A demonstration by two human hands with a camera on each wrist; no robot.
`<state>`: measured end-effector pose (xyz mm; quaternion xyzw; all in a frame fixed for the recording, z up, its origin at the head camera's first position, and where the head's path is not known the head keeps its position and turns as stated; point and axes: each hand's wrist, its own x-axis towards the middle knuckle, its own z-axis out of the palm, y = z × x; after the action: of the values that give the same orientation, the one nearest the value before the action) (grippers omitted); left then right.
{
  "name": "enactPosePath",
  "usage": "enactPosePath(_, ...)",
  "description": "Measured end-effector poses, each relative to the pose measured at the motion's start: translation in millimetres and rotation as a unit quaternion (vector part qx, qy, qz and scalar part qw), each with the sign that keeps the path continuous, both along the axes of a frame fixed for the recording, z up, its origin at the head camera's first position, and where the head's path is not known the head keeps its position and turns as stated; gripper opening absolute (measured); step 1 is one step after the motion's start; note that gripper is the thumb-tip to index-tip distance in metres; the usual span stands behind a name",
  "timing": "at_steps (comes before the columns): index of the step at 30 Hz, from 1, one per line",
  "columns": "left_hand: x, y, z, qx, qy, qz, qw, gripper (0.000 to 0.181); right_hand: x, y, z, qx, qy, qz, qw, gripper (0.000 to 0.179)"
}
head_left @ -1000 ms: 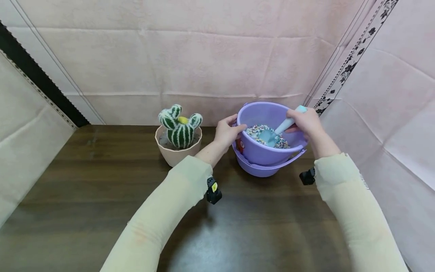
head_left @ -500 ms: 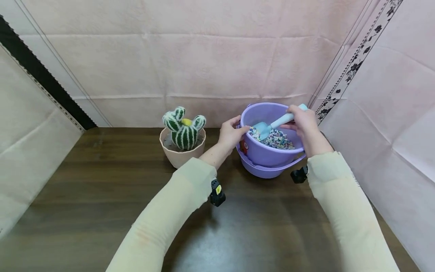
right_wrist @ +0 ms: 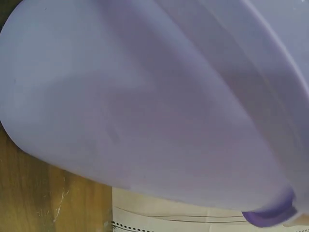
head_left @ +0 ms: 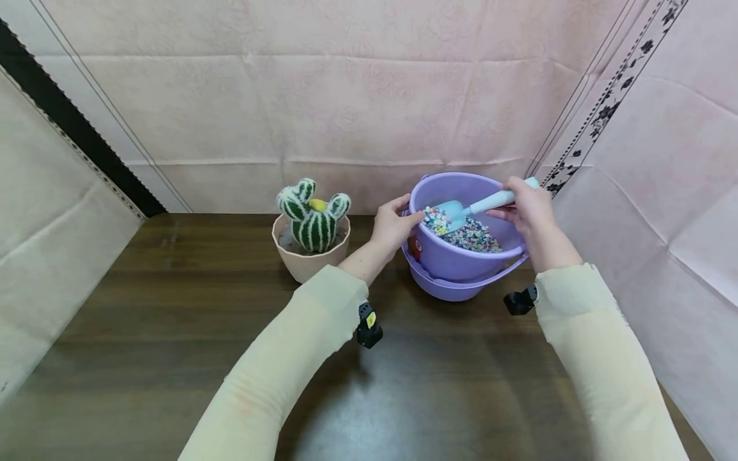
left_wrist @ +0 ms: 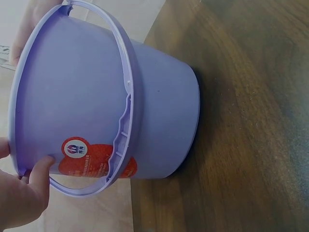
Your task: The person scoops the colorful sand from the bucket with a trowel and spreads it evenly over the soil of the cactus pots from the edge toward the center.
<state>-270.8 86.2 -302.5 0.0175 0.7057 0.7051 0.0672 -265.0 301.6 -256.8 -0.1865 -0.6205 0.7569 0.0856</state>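
Observation:
A purple bucket (head_left: pixel 455 266) stands upright on the table and holds many tiny multicoloured pieces (head_left: pixel 475 238). My left hand (head_left: pixel 393 224) grips the bucket's rim on the left, thumb outside, as the left wrist view shows. My right hand (head_left: pixel 532 208) holds the handle of a light blue toy shovel (head_left: pixel 492 201) over the bucket. The shovel's blade reaches among the pieces near the left inner wall, beside a brighter heap. In the left wrist view, the bucket's handle (left_wrist: pixel 121 137) hangs down around its outside, near a red label (left_wrist: pixel 87 159). The right wrist view shows mostly bucket wall (right_wrist: pixel 120 106).
Left of the bucket stands a knitted cactus (head_left: pixel 314 224) in a beige pot (head_left: pixel 305 264), close to my left forearm. Pale cloth walls (head_left: pixel 346 109) enclose the dark wooden table (head_left: pixel 403 384) at the back and both sides.
The shovel's blade has moved from the middle of the pieces toward the left inner wall and tilted. My right hand shifted slightly with it. My left hand keeps its grip on the rim.

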Motion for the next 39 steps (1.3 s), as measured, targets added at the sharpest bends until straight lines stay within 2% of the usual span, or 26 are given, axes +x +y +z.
enactPosePath(5, 0.5, 0.0, 1.1, -0.002, 0.004, -0.008, 1.0, 0.053, 5.4, 5, 4.2, -0.042, 0.014, 0.004, 0.999, 0.0)
enactPosePath(18, -0.1, 1.4, -0.4, -0.001, 0.009, -0.002, 1.0, 0.051, 13.1, 27, 12.7, -0.153, 0.011, -0.005, 0.9881, 0.007)
enactPosePath(24, 0.1, 0.6, 0.6, -0.005, 0.001, -0.008, 0.9999, 0.054, 15.9, 36, 14.0, -0.166, 0.011, 0.005, 0.9861, 0.008)
enactPosePath(33, -1.5, 1.6, -0.6, -0.003, 0.005, -0.008, 0.9999, 0.053, 20.1, 45, 8.9, -0.174, 0.003, -0.02, 0.9846, 0.008)
enactPosePath(39, -1.2, 1.1, -1.0, -0.004, 0.0, -0.005, 1.0, 0.053, 22.2, 48, 5.9, -0.174, 0.009, -0.017, 0.9846, 0.012)
